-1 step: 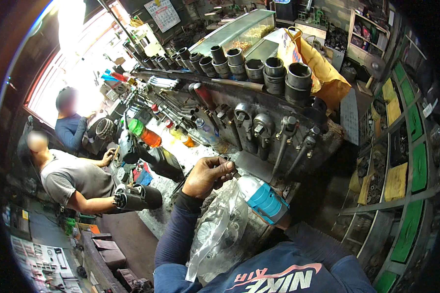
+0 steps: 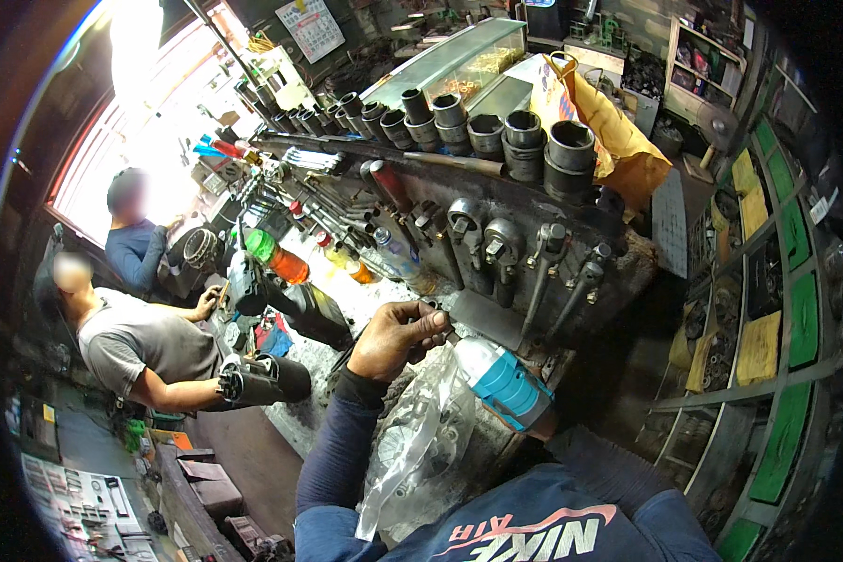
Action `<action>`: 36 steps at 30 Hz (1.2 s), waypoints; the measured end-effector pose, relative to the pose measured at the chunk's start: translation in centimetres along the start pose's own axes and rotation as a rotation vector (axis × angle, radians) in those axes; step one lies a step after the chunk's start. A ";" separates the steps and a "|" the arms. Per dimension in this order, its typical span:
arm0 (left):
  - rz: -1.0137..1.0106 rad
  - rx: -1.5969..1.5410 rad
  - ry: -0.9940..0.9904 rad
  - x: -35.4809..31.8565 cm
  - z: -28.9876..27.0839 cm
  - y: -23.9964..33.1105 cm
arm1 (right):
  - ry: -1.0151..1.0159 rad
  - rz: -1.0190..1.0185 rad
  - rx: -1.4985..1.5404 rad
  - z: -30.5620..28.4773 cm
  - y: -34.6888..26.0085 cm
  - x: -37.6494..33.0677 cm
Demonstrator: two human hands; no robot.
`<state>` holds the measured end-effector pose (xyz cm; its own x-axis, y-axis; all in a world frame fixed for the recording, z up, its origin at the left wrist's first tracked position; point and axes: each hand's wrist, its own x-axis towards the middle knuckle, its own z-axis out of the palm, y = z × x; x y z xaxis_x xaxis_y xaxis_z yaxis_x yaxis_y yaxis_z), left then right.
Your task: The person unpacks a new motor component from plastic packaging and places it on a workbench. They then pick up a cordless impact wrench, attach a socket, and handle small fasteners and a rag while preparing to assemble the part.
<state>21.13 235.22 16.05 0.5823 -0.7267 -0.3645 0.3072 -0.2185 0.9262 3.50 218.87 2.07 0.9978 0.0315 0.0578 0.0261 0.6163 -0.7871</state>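
My left hand (image 2: 398,341) is closed, with thumb and forefinger pressed together beside the narrow end of a blue-and-silver cylindrical tool (image 2: 508,386). A small dark piece shows between those fingertips and the tool's silver tip; its kind is too small to make out. My right hand (image 2: 541,427) holds the tool from its blue end, with most of the fingers hidden behind it. Below both hands, a clear plastic bag (image 2: 420,445) lies on the bench over several metal parts.
Large black sockets (image 2: 569,155) line a dark metal rack, with ratchets (image 2: 504,242) hanging on its face. Bottles with orange liquid (image 2: 286,260) stand on the bench. At left, one person (image 2: 150,342) holds a black cylindrical part; another person (image 2: 139,245) is farther back. Shelves (image 2: 782,375) stand at right.
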 end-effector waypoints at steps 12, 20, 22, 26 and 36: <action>0.257 -0.147 -0.125 0.3 -0.2 -2.0 | -0.016 -0.111 -0.340 0.5 -1.1 0.2; 0.073 -0.363 0.094 0.3 -0.6 -0.9 | 0.033 -0.114 -0.668 0.1 -1.5 -0.3; 0.327 -0.375 0.231 0.2 -2.0 1.3 | 0.043 -0.100 -0.714 -0.2 -1.4 -0.4; 0.684 -0.043 0.554 -0.9 -7.8 9.8 | 0.069 -0.071 -0.784 -0.8 -1.2 -0.5; 0.747 -0.717 0.332 4.5 -13.8 19.6 | 0.102 -0.033 -0.862 -1.9 -1.6 0.1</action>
<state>40.10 236.67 31.24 0.9460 -0.2819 0.1601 0.0960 0.7153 0.6922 3.70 216.44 2.17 0.9952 -0.0723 0.0654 0.0500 -0.1971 -0.9791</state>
